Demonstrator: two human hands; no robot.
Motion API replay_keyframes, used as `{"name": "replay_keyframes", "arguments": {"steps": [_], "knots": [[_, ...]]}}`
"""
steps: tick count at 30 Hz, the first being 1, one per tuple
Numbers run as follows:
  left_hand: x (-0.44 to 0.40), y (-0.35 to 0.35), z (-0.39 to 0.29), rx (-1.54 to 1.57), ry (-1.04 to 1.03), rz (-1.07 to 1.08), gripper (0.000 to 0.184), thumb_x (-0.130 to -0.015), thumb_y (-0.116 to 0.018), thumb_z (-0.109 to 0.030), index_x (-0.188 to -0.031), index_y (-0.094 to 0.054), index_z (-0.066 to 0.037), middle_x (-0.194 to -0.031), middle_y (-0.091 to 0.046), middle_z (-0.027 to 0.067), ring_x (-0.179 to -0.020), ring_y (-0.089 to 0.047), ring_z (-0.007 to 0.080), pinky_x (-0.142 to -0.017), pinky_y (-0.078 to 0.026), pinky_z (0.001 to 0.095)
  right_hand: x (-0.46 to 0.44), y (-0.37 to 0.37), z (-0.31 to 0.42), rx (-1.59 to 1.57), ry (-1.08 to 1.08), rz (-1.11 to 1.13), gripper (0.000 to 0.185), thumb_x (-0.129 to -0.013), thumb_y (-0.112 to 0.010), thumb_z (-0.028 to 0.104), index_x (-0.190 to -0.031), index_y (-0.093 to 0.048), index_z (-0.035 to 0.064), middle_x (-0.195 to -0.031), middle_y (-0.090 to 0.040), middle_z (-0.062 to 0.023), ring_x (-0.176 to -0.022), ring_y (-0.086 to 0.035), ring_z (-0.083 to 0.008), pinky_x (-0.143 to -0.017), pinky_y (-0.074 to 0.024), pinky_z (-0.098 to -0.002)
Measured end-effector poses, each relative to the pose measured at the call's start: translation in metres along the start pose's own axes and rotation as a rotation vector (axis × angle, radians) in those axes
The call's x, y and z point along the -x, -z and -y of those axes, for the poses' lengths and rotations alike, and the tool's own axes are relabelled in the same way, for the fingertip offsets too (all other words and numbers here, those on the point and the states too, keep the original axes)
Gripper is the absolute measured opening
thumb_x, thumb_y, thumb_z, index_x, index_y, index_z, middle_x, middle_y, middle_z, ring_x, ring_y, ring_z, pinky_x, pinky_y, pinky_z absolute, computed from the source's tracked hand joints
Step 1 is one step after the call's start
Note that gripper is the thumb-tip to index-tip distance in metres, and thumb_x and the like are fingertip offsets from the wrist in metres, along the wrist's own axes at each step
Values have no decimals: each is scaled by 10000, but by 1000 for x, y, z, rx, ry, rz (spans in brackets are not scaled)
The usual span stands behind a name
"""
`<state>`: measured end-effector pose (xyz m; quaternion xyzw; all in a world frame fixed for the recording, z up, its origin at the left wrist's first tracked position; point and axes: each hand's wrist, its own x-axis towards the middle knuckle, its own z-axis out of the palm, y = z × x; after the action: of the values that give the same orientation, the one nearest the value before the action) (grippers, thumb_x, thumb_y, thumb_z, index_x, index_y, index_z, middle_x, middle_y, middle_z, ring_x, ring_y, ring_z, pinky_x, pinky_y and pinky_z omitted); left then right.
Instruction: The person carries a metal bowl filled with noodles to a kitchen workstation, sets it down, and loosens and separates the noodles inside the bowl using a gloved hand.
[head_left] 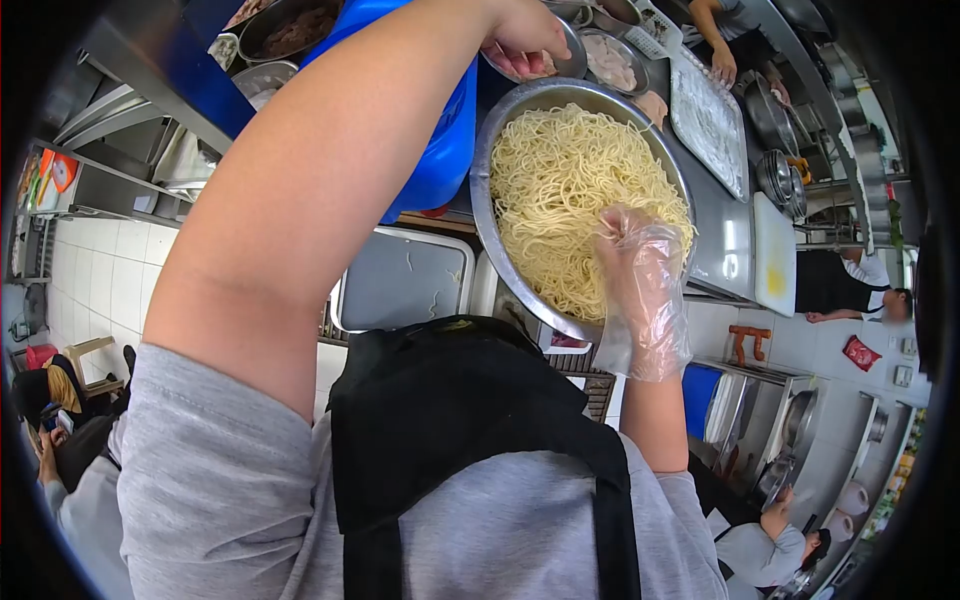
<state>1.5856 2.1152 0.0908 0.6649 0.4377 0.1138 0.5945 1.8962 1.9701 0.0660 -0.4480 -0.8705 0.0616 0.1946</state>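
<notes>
A large steel bowl (483, 190) of pale yellow noodles (565, 200) stands in front of me. My right hand (635, 255), in a loose clear plastic glove, is closed on noodles at the bowl's near right side. Its fingertips are partly buried in the strands. Beyond the big bowl, my bare left hand (528, 38) reaches over a smaller metal bowl (572, 62). The fingers curl down into it; what they hold, if anything, is hidden. A bowl of pale, raw-looking meat (608, 62) sits just right of that hand.
A blue plastic tub (440, 150) adjoins the noodle bowl on the left. A grey tray (400, 280) lies nearer me. On the right are a metal tray (708, 125), a white cutting board (775, 255) and stacked pans (780, 180). Another person's hand (723, 62) is beyond the tray.
</notes>
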Motion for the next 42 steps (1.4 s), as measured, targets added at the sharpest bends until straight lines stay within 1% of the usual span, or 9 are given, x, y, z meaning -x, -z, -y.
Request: {"name": "replay_keyframes", "arguments": {"steps": [4,12,14,18,20,27,34,37,42], "knots": [[1,-6,1,-37,5,-134,254,-899,-498,-185,-651,-517,-135,-560,-452,-56,-437,-423,58,-388,-309,233,2,0,11,-42,40,97,282,-724,-716,125,-999,-691,70,-834,-664,-158,-828,-635,-335,-762,-490,-421],[-5,5,5,-46,-2,53,305,-928,-461,-208,-634,-500,-136,-554,-446,-53,-435,-406,58,-388,-297,234,8,-3,15,168,143,159,237,-746,-697,120,-977,-699,65,-812,-631,-149,-720,-608,-285,-691,-480,-371],[-2,0,4,-52,-7,-16,321,-939,-449,-215,-632,-497,-135,-553,-444,-53,-436,-401,59,-393,-298,232,5,0,19,-188,-235,299,225,-752,-668,109,-967,-685,43,-758,-630,-154,-686,-605,-266,-667,-480,-342],[0,0,3,-46,-20,-22,355,-965,-425,-226,-631,-495,-131,-555,-449,-49,-440,-393,62,-408,-304,229,-3,21,24,-305,-362,384,184,-796,-630,98,-965,-671,39,-750,-615,-72,-660,-557,-143,-646,-446,-267],[-2,3,4,-28,-12,-2,359,-968,-427,-225,-628,-494,-130,-555,-449,-48,-442,-395,61,-413,-308,228,6,6,10,-789,-500,95,152,-829,-596,81,-962,-658,44,-771,-587,-5,-666,-499,-70,-626,-416,-234],[2,0,-2,-18,12,2,383,-978,-433,-224,-610,-483,-129,-548,-425,-52,-450,-396,58,-425,-326,222,6,8,-17,-1221,-523,78,190,-832,-598,2,-980,-578,118,-933,-538,11,-822,-525,-78,-689,-413,-206],[5,-7,-1,10,-4,-104,355,-960,-439,-198,-613,-478,-135,-547,-414,-57,-454,-388,54,-420,-309,219,-7,59,-24,-1390,-171,-274,260,-828,-690,7,-1052,-571,64,-1043,-587,-72,-960,-605,-178,-859,-508,-311],[3,2,-1,-24,-24,98,316,-944,-462,-215,-641,-501,-138,-561,-435,-62,-456,-392,48,-418,-303,214,-11,65,-31,-1082,-215,-210,263,-845,-681,23,-1091,-590,45,-1063,-605,-83,-963,-595,-167,-889,-482,-298],[8,-6,-2,-56,13,-72,294,-938,-481,-228,-660,-524,-143,-567,-445,-73,-458,-396,37,-417,-310,211,-24,69,-15,-933,-209,-292,205,-863,-655,65,-1062,-628,26,-1030,-614,-44,-962,-576,-142,-884,-460,-281]]}}
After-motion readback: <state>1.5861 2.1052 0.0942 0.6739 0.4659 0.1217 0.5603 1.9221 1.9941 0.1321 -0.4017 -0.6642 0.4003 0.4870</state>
